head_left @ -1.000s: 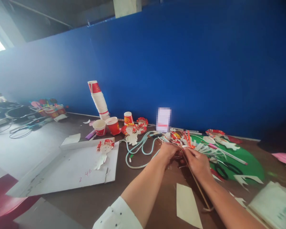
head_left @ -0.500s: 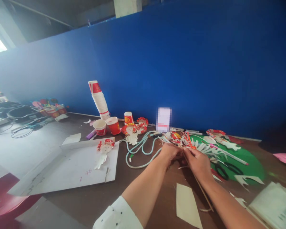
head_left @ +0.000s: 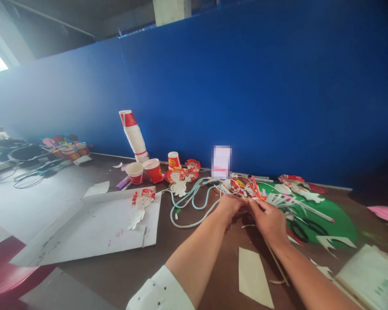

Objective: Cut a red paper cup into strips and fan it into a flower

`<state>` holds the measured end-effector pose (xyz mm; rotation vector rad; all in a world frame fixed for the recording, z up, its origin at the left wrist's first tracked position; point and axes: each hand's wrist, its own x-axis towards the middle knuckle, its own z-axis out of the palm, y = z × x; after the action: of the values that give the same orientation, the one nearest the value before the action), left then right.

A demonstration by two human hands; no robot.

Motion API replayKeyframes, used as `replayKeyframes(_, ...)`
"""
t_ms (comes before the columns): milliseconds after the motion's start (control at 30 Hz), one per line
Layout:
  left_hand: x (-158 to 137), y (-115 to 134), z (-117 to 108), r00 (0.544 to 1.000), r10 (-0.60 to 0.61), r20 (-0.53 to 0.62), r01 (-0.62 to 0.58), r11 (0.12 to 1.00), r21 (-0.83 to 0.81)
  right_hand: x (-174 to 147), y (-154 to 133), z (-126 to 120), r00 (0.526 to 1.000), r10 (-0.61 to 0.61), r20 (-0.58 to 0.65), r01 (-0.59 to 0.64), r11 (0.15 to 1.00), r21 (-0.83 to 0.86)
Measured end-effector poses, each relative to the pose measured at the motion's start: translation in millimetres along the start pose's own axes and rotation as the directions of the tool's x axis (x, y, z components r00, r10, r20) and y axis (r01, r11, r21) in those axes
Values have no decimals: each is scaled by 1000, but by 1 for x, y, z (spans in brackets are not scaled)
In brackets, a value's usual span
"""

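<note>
Above the brown table, my left hand [head_left: 231,207] and my right hand [head_left: 267,218] meet with their fingertips pinched together. From my right fingers a thin brown stick [head_left: 278,263] runs down toward me, partly behind my right forearm. What the left fingers pinch is hidden by the hand itself. Just beyond my fingertips lies a red and white paper cup [head_left: 238,184] cut into strips, with orange-red strips [head_left: 256,186] and white paper strips [head_left: 276,199] about it. Black-handled scissors [head_left: 305,229] rest to the right on a green round mat [head_left: 341,224].
A leaning stack of paper cups [head_left: 134,135] stands by the blue partition [head_left: 245,86]. Pale blue cable [head_left: 194,224] coils left of my hands. A white board [head_left: 93,232] bears a paper-cut figure [head_left: 144,198]. Cream card [head_left: 254,275] and a plastic packet [head_left: 371,277] lie nearer me.
Almost nothing differs. Both hands stay pinched together at the same place with the stick, and the view has shifted very slightly.
</note>
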<state>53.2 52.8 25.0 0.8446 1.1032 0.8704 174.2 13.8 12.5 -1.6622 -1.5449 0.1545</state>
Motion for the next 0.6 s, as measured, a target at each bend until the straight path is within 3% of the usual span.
replayKeyframes(100,-1,1,-1,1000,0,10,-1,999,40,0,-3,-2,1000,5,-4,-5,1000,26)
replayKeyframes(400,-1,3,0,999,-7,50,11,996,-85,0,-13,-8,996,91,-17,-88,988,130)
replayKeyframes(600,-14,13,1,999,-32,41,35,995,-96,-1,-15,-8,995,92,45,-100,961,258)
